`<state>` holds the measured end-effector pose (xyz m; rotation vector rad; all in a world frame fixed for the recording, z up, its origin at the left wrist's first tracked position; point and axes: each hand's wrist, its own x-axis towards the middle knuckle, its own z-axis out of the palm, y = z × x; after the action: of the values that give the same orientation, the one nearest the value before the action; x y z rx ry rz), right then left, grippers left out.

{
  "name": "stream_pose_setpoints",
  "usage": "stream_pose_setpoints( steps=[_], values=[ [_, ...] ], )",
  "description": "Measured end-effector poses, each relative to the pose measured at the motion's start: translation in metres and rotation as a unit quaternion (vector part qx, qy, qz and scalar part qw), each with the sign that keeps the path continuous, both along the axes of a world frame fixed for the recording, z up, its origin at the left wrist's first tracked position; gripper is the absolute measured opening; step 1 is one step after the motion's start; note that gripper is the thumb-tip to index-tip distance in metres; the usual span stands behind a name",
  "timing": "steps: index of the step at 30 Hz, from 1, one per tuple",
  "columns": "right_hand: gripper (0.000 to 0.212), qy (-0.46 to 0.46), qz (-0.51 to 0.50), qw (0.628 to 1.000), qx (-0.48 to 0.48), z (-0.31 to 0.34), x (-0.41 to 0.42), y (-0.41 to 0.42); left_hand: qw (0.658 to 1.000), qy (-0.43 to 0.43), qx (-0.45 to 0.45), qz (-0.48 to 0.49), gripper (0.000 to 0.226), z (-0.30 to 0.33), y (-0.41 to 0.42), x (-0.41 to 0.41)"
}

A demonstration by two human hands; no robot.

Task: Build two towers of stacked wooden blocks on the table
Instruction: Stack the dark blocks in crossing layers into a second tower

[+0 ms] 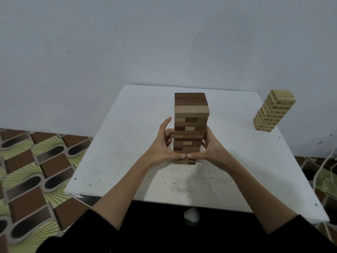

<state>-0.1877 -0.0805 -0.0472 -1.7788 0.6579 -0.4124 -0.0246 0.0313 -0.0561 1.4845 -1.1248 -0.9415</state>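
Both hands clasp the lower part of the brown block tower [190, 125] at mid-table: the left hand [161, 143] cups its left side, the right hand [209, 148] its right, thumbs meeting across the front. A pale block tower [272, 111] stands well apart at the white table's [118, 161] far right edge, beside a grey wall [127, 42]

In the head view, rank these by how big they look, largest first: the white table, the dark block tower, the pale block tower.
1. White table
2. Dark block tower
3. Pale block tower

The pale tower stands farther away at the table's right edge, so its true size against the dark one is unsure.
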Motion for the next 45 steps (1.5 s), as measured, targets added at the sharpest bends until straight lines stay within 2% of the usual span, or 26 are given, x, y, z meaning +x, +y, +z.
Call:
stream_pose_setpoints(
  steps=[7,21,45],
  values=[
    [0.104,-0.004,-0.007,1.0,0.005,-0.003,0.0,-0.002,1.0,0.001,0.003,0.014,0.115,-0.001,-0.002,-0.001],
    [0.113,0.027,-0.002,1.0,-0.007,-0.006,-0.002,-0.002,1.0,-0.003,0.003,-0.008,0.119,-0.007,0.0,0.005],
    [0.103,0.011,0.025,0.999,-0.035,-0.012,-0.004,-0.004,1.0,-0.011,0.015,-0.016,0.122,-0.009,-0.001,0.002]
  ],
)
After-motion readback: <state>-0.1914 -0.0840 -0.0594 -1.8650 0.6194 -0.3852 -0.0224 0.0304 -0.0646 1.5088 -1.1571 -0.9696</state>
